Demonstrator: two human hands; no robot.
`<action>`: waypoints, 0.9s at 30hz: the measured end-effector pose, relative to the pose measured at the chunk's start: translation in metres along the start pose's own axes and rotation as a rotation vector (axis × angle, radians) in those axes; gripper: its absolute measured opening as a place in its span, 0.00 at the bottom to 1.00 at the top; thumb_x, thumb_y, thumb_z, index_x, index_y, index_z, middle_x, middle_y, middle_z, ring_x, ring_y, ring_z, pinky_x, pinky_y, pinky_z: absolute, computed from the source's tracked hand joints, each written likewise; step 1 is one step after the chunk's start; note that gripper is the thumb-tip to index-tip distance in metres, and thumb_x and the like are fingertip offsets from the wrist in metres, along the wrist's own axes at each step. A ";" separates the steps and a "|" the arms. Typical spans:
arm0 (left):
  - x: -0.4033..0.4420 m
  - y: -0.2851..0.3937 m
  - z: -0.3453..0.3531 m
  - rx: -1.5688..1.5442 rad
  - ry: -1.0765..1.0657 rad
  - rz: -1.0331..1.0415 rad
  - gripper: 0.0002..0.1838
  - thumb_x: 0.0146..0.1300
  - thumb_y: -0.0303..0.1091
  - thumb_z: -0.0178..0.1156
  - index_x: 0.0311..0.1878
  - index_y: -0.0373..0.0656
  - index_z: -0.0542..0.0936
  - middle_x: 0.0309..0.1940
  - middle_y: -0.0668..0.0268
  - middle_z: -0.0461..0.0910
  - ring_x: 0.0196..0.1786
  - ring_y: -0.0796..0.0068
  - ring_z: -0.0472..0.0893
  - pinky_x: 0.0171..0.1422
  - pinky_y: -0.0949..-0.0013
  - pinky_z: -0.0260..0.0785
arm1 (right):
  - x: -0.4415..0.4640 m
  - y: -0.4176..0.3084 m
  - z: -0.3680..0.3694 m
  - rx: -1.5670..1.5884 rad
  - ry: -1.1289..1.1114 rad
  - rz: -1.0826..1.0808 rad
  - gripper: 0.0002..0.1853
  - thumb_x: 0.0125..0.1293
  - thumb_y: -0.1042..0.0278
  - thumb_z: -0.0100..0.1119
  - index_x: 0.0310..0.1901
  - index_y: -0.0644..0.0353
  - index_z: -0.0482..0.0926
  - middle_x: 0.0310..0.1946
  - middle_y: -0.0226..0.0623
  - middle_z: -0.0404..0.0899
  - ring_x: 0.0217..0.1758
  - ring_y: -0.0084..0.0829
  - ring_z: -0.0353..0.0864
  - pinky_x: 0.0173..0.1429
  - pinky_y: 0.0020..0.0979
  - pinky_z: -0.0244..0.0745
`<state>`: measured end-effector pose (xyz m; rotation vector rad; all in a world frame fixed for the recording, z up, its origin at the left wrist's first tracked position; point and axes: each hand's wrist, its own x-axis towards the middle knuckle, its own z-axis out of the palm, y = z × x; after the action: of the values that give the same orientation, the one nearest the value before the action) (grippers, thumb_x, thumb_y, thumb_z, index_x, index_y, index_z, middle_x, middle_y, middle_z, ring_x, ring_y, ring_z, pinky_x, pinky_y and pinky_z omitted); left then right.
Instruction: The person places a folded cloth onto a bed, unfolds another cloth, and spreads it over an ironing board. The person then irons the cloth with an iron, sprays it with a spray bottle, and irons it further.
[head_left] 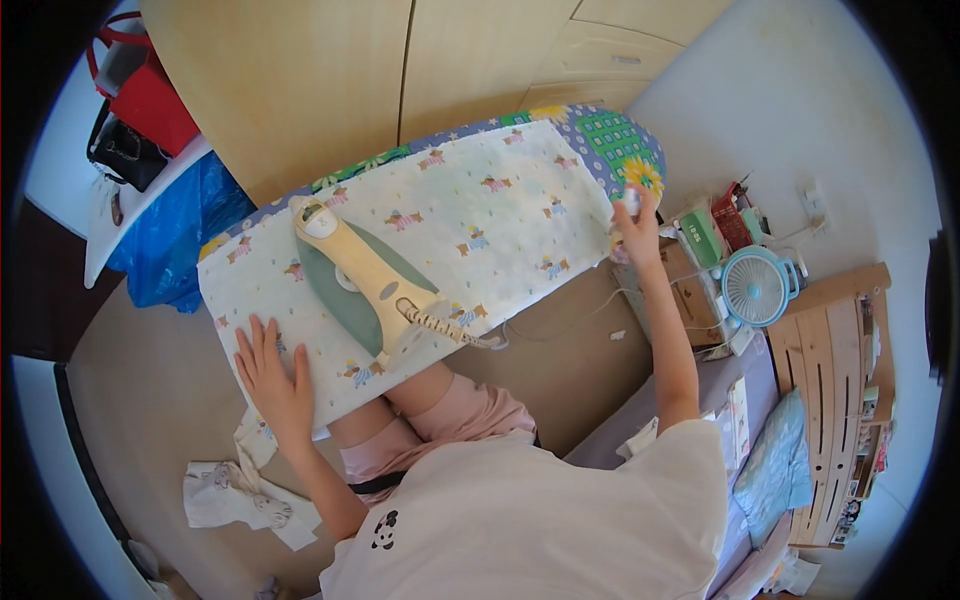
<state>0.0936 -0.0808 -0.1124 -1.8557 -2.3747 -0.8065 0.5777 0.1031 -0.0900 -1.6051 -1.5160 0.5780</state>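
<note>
A white cloth (520, 215) printed with small dogs lies spread over a patterned ironing board (600, 135). On its left part rests a cream and green iron (365, 265), its cord running off the front edge. My left hand (272, 378) lies flat on the cloth's near left corner, fingers spread, just left of the iron. Over the board's right end, my right hand (642, 230) is wrapped round a small spray bottle (632, 200) with a white top. Fingers hide most of the bottle. Part of the cloth hangs down past the near left edge.
Light wooden cabinets (480, 60) stand behind the board. To the right are a blue fan (756, 287), a green clock (700, 237) and a bed (690, 400). Bags, including a red bag (155, 100), sit at the left. A white garment (240, 500) lies low on the left.
</note>
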 end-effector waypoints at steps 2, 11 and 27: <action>0.001 0.001 0.000 0.001 0.005 -0.005 0.24 0.60 0.36 0.55 0.60 0.43 0.70 0.67 0.60 0.60 0.72 0.57 0.53 0.74 0.54 0.39 | 0.022 0.004 -0.009 0.119 0.062 0.040 0.26 0.62 0.69 0.56 0.61 0.51 0.60 0.33 0.38 0.76 0.33 0.24 0.76 0.38 0.28 0.72; 0.000 0.003 -0.002 0.018 -0.002 -0.023 0.24 0.60 0.37 0.55 0.60 0.42 0.69 0.67 0.59 0.61 0.72 0.56 0.53 0.74 0.54 0.40 | 0.121 0.072 -0.002 -0.314 0.512 -0.495 0.46 0.61 0.71 0.59 0.69 0.59 0.33 0.52 0.45 0.63 0.40 0.27 0.72 0.47 0.27 0.71; 0.011 -0.020 -0.034 -0.146 -0.161 0.123 0.24 0.63 0.26 0.47 0.64 0.37 0.63 0.69 0.55 0.54 0.73 0.50 0.47 0.73 0.54 0.45 | 0.083 0.006 0.016 -0.099 0.771 -0.180 0.45 0.53 0.63 0.69 0.66 0.66 0.51 0.63 0.52 0.53 0.60 0.39 0.64 0.63 0.38 0.63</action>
<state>0.0621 -0.0882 -0.0873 -2.1781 -2.3177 -0.8709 0.5820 0.1874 -0.0864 -1.4896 -1.0829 -0.2167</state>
